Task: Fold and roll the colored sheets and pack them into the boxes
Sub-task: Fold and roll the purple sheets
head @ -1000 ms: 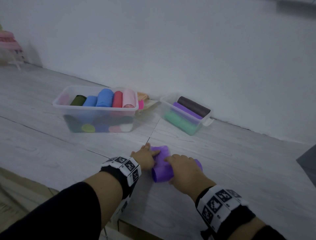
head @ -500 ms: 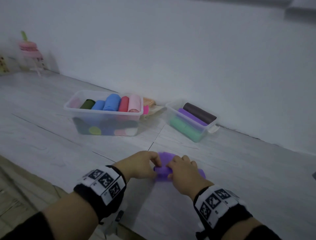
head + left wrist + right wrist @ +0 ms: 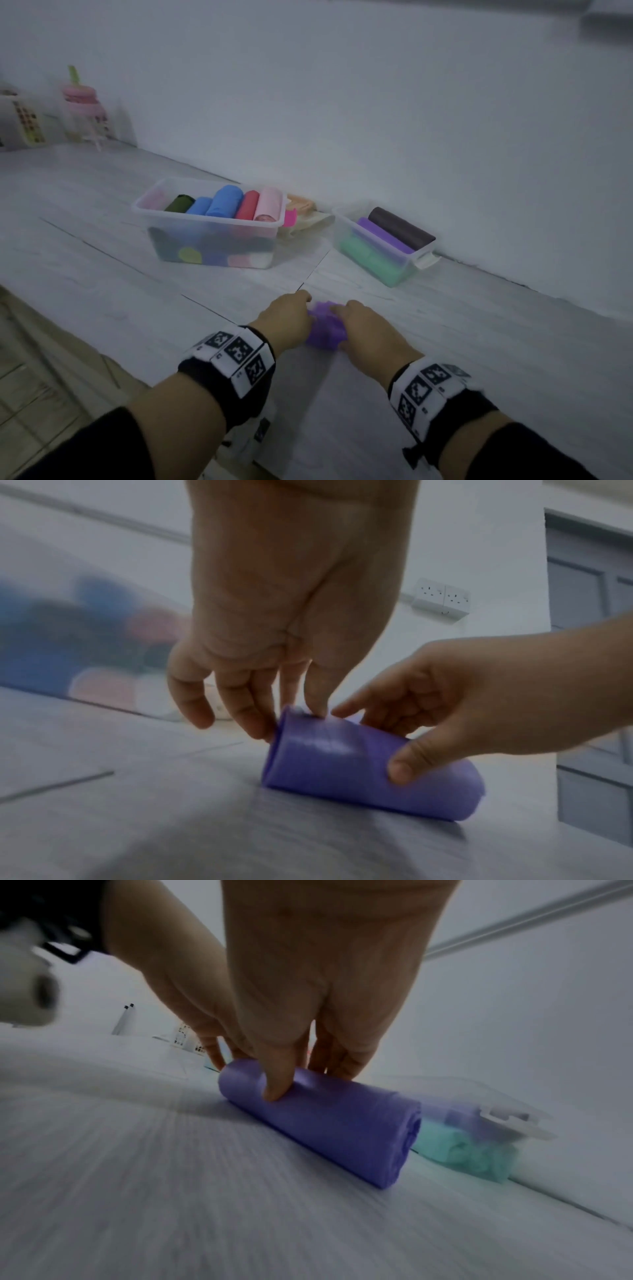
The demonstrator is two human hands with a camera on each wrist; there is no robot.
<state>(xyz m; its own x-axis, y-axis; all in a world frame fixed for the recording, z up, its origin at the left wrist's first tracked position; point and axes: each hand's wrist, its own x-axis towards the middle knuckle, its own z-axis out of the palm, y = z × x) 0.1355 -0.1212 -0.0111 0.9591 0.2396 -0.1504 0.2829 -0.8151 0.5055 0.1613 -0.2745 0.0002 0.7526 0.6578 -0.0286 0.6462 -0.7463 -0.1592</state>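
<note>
A purple rolled sheet (image 3: 325,327) lies on the pale wood-grain table (image 3: 479,359) between my hands. My right hand (image 3: 366,329) grips it, thumb on the near side and fingers over the far side, as the right wrist view shows on the roll (image 3: 342,1123). My left hand (image 3: 291,696) pinches the roll's left end (image 3: 342,764) with its fingertips. Farther back stand a large clear box (image 3: 209,222) holding several coloured rolls and a small clear box (image 3: 383,246) with a dark, a purple and a green roll.
Folded peach and cream sheets (image 3: 301,212) lie between the two boxes by the white wall. A pink toy stand (image 3: 84,102) and a patterned item (image 3: 25,120) sit at the far left. The table's near edge (image 3: 85,339) runs diagonally at the left.
The loose purple flap seen a second ago is now wound in, and the roll is compact. Both hands have closed in on it, the left hand moving to its end.
</note>
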